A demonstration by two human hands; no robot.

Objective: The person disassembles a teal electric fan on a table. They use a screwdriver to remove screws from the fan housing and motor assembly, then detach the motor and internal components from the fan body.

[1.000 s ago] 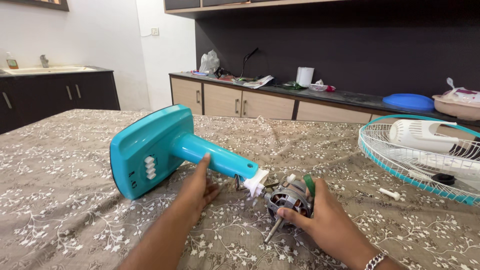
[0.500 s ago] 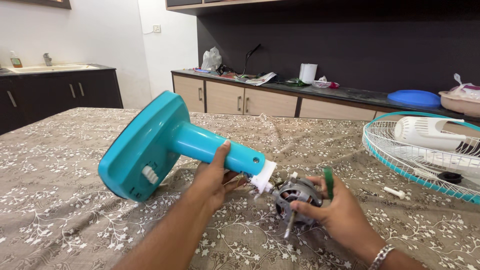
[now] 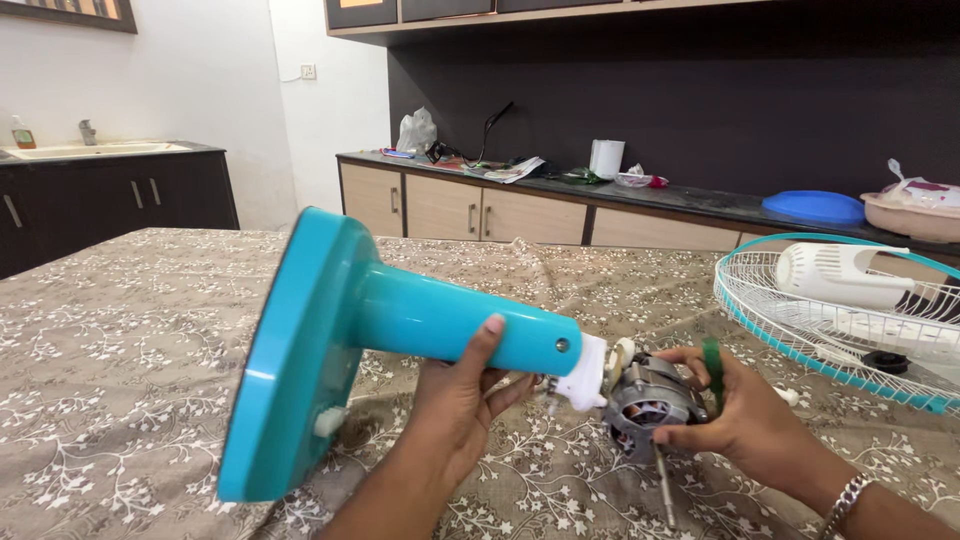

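A worktop (image 3: 130, 340) under a brown floral cloth fills the room's middle, with a cabinet counter (image 3: 560, 195) against a dark wall behind and a white fan grille (image 3: 850, 320) with a teal rim lying at the right. The left hand (image 3: 462, 400) has its grip closed around the stem of a teal fan stand (image 3: 400, 320), held tilted above the cloth with its flat base toward the left. The right hand (image 3: 745, 410) grips the bare fan motor (image 3: 648, 400), which sits just at the stand's white end piece, its shaft pointing down.
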